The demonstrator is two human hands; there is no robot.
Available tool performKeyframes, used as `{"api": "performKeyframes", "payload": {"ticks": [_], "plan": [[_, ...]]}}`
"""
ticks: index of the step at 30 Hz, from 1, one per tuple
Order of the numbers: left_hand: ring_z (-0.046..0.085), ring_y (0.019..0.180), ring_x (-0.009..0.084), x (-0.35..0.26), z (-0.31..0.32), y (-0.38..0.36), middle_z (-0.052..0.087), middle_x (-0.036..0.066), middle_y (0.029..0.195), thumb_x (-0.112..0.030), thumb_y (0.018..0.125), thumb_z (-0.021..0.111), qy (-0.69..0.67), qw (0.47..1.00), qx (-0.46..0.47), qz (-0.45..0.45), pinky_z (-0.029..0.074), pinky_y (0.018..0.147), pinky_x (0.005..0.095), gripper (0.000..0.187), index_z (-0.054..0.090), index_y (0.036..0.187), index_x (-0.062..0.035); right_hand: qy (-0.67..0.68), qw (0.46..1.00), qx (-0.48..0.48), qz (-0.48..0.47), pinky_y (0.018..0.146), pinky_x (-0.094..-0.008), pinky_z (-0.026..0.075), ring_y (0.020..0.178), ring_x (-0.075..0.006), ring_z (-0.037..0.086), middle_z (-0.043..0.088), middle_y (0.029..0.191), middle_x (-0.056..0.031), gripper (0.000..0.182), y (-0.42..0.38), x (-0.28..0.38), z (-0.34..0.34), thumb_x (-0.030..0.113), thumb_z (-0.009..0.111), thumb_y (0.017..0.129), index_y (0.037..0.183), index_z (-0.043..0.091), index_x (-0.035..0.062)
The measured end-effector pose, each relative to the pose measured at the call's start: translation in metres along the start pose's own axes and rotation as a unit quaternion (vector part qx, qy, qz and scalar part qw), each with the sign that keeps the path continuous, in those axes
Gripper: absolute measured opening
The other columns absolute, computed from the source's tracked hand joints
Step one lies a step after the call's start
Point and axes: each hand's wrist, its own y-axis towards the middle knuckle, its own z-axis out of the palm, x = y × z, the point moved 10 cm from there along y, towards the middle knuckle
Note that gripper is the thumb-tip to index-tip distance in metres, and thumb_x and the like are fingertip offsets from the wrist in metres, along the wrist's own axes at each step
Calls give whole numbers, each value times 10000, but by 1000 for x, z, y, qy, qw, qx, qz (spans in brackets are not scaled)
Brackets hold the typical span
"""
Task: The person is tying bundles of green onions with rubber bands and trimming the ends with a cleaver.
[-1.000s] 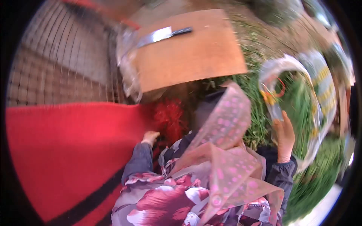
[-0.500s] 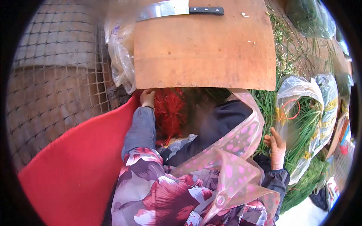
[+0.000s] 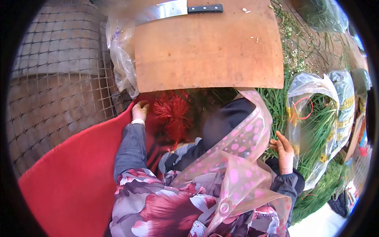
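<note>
My left hand (image 3: 140,111) has its fingers curled over the upper edge of a large red cloth (image 3: 75,177) spread along my left side. Just right of it hangs a bunch of red strands (image 3: 172,108), tied near its middle; the hand is apart from it. My right hand (image 3: 283,152) is raised with its fingers apart and nothing in them. It is nearest to a clear plastic bag (image 3: 312,85) of long thin green stalks (image 3: 316,134). A clear apron with pink dots (image 3: 241,158) lies across my lap.
A wooden board (image 3: 209,51) is in front of me, with a black-handled cleaver (image 3: 167,10) at its far edge. Black netting (image 3: 59,63) covers the left. Cut green scraps (image 3: 294,43) litter the ground right of the board. A crumpled plastic bag (image 3: 123,59) touches the board's left side.
My left hand has moved left and slightly down, drawing the cloth's edge away from the red strands, which show more fully. The right hand keeps nearly the same pose. The view has shifted slightly.
</note>
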Motion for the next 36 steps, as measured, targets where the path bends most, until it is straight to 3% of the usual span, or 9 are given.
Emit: {"api": "performKeyframes", "payload": {"ticks": [8, 10, 11, 13, 15, 19, 22, 26, 36], "plan": [[533, 1198, 298, -17, 64, 38, 569, 192, 1274, -237, 801, 695, 324, 940, 96, 41, 435, 983, 383, 561, 523, 1287, -13, -3, 1000, 12, 1, 786, -245, 499, 837, -123, 618, 670, 960, -85, 346, -24, -34, -4, 61, 542, 944, 1283, 533, -7], [537, 1174, 359, -6, 87, 49, 596, 217, 1210, -385, 828, 579, 350, 925, 146, 14, 423, 988, 413, 503, 599, 1212, -61, 35, 998, -22, 45, 797, -230, 479, 830, -107, 611, 678, 948, -65, 350, -40, -44, -5, 39, 547, 922, 1272, 556, 19], [579, 1104, 372, 42, 90, 74, 634, 234, 1106, -410, 840, 525, 521, 853, 8, -28, 463, 927, 432, 418, 688, 1042, -82, 21, 999, -27, 41, 794, -226, 481, 831, -102, 610, 677, 947, -61, 351, -46, -47, -8, 33, 542, 917, 1268, 561, 20], [657, 851, 379, 31, 97, 70, 678, 214, 868, -311, 817, 574, 477, 859, 116, 146, 524, 769, 470, 308, 688, 849, -26, 10, 998, -32, 52, 785, -218, 484, 831, -91, 607, 676, 945, -56, 353, -53, -48, -11, 33, 541, 909, 1261, 568, 24], [670, 758, 310, 80, 91, 93, 681, 192, 815, -199, 787, 641, 322, 943, 68, 52, 527, 708, 422, 204, 681, 848, -8, 30, 996, -46, 70, 765, -208, 488, 820, -81, 605, 674, 945, -53, 347, -55, -51, -14, 46, 543, 913, 1259, 573, 34], [649, 689, 230, -31, 82, 30, 672, 152, 738, -161, 791, 651, 261, 949, 85, 155, 510, 652, 379, 188, 675, 848, 16, 51, 996, -46, 64, 766, -209, 488, 817, -85, 608, 677, 941, -55, 331, -53, -49, -19, 62, 534, 936, 1263, 568, 32], [582, 680, 101, -159, 79, -89, 666, 34, 728, -78, 764, 678, 80, 933, 347, 47, 474, 631, 258, 98, 696, 823, -2, 43, 998, -48, 13, 775, -227, 492, 816, -90, 614, 681, 940, -59, 347, -45, -39, -36, 71, 521, 939, 1282, 549, 27], [602, 720, 159, -357, 74, -171, 645, 79, 761, -21, 788, 629, -76, 897, 372, 226, 474, 668, 270, 48, 648, 756, 8, 26, 996, -58, -62, 771, -235, 501, 801, -91, 617, 679, 929, -56, 345, -25, -11, -72, 70, 534, 930, 1272, 560, 35], [550, 643, 75, -534, 285, -16, 622, 31, 783, -62, 867, 594, 110, 897, 277, 327, 428, 550, 205, 134, 650, 974, -2, -22, 964, -237, -119, 790, -242, 512, 868, -105, 649, 691, 1024, -82, 307, -13, 4, -265, 59, 605, 897, 1204, 623, 58]]}}
